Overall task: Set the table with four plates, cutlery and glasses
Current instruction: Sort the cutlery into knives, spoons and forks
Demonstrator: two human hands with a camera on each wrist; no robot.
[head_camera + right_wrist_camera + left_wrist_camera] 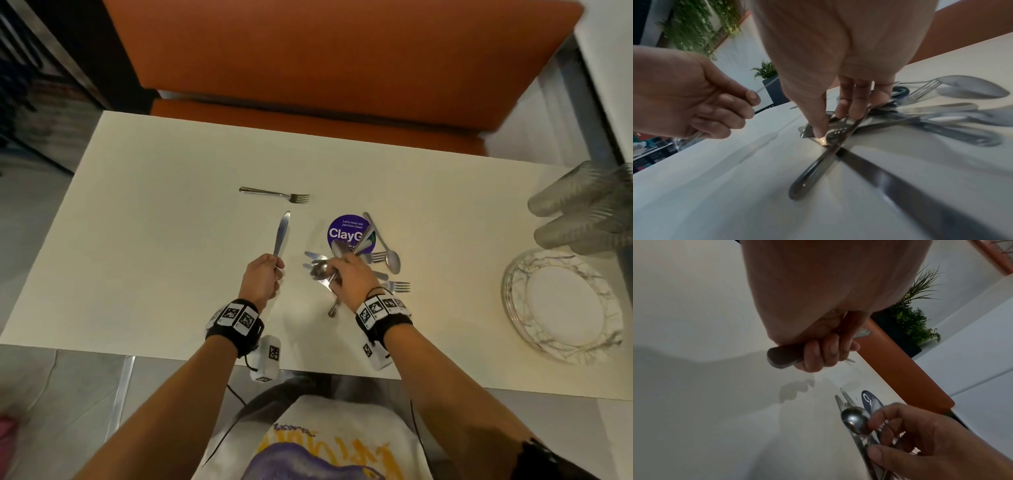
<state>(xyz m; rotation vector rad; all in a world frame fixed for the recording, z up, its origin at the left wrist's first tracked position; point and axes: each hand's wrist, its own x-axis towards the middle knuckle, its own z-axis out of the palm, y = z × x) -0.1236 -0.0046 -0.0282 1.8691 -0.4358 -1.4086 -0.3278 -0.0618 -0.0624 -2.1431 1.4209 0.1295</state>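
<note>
Left hand (262,281) fisted round handle of silver table knife (281,233), blade pointing away over white table (154,240). Right hand (349,279) pinches steel spoon (320,269) atop jumbled cutlery pile (380,260), just right of left hand. Lone steel fork (274,194) beyond left hand. Marbled plates (561,305) and clear stacked glasses (582,209) far right of right hand.

head view overhead, wrists close, low

Left hand (826,337) gripping a knife (785,357) handle, right hand (920,439) pinching a spoon (854,418), white table (705,418)
</note>
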